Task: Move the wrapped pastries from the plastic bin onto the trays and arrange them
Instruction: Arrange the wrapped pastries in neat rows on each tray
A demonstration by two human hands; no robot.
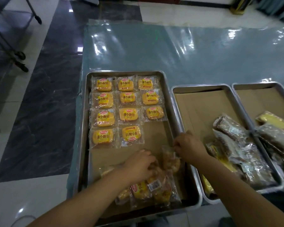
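The left metal tray (84, 128), lined with brown paper, holds several yellow wrapped pastries (128, 114) in neat rows; one (132, 134) lies upside down. A loose pile of wrapped pastries (147, 192) sits at the tray's near end. My left hand (138, 166) reaches into that pile, its fingers curled round a pastry. My right hand (189, 145) pinches the clear wrapper of another pastry (170, 161) just beside the tray's right rim.
The middle tray (202, 102) and the right tray (259, 95), both paper-lined, hold heaps of wrapped pastries (238, 148). All trays stand on a table under clear plastic sheet (170, 49). A metal cart's legs (15, 51) stand on the floor at left.
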